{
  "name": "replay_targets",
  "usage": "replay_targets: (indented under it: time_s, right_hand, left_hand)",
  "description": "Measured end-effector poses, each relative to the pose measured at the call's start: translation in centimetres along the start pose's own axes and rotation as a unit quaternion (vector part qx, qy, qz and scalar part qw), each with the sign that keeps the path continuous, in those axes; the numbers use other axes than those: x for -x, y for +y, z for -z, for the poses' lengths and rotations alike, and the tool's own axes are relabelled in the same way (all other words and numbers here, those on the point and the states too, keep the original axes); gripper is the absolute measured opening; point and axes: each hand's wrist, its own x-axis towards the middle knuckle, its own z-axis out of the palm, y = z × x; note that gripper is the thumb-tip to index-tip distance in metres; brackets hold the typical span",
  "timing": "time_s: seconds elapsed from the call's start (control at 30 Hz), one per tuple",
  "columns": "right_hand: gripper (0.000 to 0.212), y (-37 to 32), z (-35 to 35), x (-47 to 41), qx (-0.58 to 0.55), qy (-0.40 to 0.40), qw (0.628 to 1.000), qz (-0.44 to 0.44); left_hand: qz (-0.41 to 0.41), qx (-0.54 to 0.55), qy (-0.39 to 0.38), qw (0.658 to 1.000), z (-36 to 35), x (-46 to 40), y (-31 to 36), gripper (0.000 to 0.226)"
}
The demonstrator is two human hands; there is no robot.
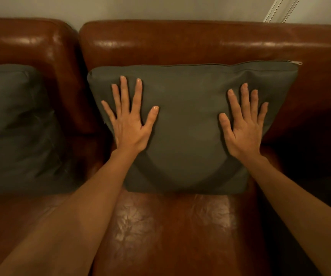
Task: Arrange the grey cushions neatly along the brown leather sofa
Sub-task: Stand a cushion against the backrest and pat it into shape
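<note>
Both hands lie flat, fingers spread, on a grey cushion (184, 124) propped against the sofa (180, 42) back: left hand (129, 124) near its left edge, right hand (242, 128) near its right. A second grey cushion (15, 128) leans at the sofa's left end.

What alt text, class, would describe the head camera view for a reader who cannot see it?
Two bare hands, left hand and right hand, press flat with fingers spread on a grey cushion propped against the back of a brown leather sofa. A second grey cushion leans at the left, one section over.
</note>
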Motion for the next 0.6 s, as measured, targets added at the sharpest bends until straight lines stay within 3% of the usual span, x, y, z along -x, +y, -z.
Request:
replay_targets:
  time_s: [0.17, 0.27, 0.33, 0.43, 0.6]
  right_hand:
    - [0.06, 0.6, 1.0, 1.6, -0.043, 0.01, 0.999, 0.017]
    - [0.074, 1.2, 1.0, 4.6, -0.131, 0.07, 0.982, -0.116]
    - [0.095, 0.8, 0.8, 7.4, -0.228, 0.083, 0.944, -0.225]
    - [0.116, 0.2, -0.2, 11.0, -0.313, -0.006, 0.904, -0.291]
    - [0.118, 0.3, -0.6, 9.9, -0.327, -0.07, 0.895, -0.294]
  left_hand:
    - [0.003, 0.007, -0.012, 1.0, 1.1, 2.1, -1.0, 0.077]
    - [0.095, 0.06, -0.02, 0.993, 1.7, 5.6, -2.6, 0.094]
    - [0.088, 0.104, -0.074, 0.988, 1.6, 8.4, -3.4, 0.107]
    - [0.102, 0.144, -0.159, 0.971, 1.1, 10.2, -3.5, 0.12]
    - [0.169, 0.094, -0.184, 0.964, 0.4, 8.6, -2.4, 0.118]
